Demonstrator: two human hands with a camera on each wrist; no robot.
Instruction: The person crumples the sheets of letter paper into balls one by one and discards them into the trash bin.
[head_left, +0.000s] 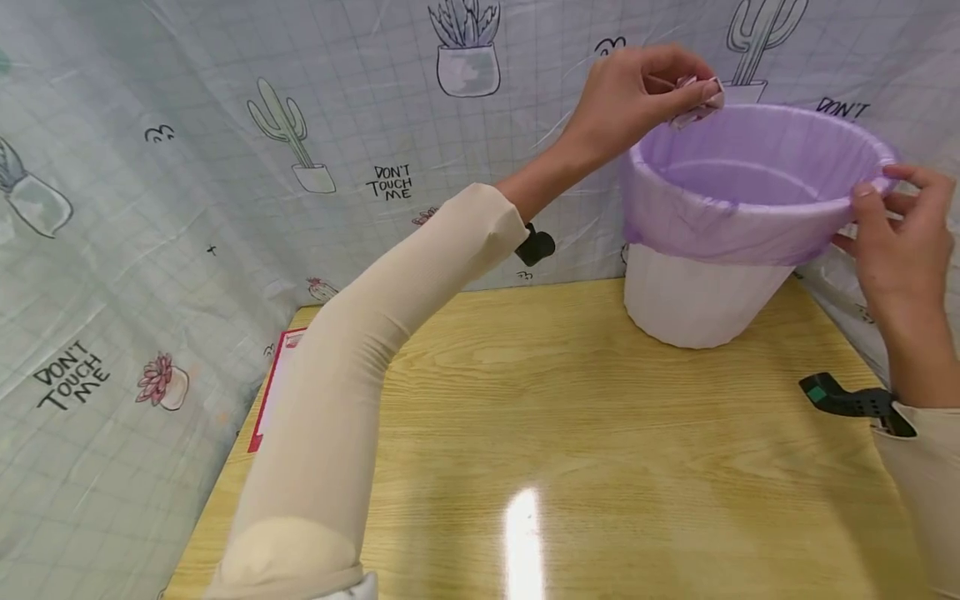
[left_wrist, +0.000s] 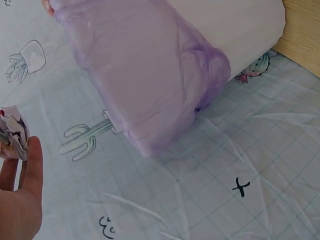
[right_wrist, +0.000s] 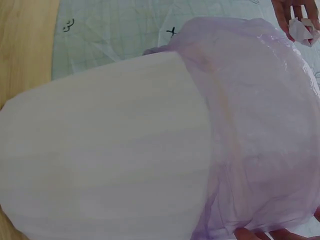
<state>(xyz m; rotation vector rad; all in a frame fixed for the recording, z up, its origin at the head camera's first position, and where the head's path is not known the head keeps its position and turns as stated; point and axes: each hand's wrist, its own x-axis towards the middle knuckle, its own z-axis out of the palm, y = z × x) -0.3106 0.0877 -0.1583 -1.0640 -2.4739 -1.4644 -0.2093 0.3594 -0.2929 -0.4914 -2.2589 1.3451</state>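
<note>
A white trash bin (head_left: 690, 300) stands at the back right of the table, with a purple bag (head_left: 720, 229) folded over its rim. My left hand (head_left: 626, 96) pinches a crumpled piece of paper (head_left: 699, 102) just above the bin's left rim. In the left wrist view the paper wad (left_wrist: 14, 134) shows whitish with a spot of red, held at the fingertips. At the opposite side, my right hand (head_left: 903, 233) grips the bagged rim, thumb on top and fingers around the edge. Its fingertips (right_wrist: 247, 234) show under the bag in the right wrist view.
The wooden table (head_left: 540, 400) spans the front. A red-edged sheet (head_left: 273, 392) lies at its left edge, partly behind the left sleeve. A curtain (head_left: 360, 108) printed with cacti hangs along the back and left. Black wrist straps (head_left: 851, 402) sit at both cuffs.
</note>
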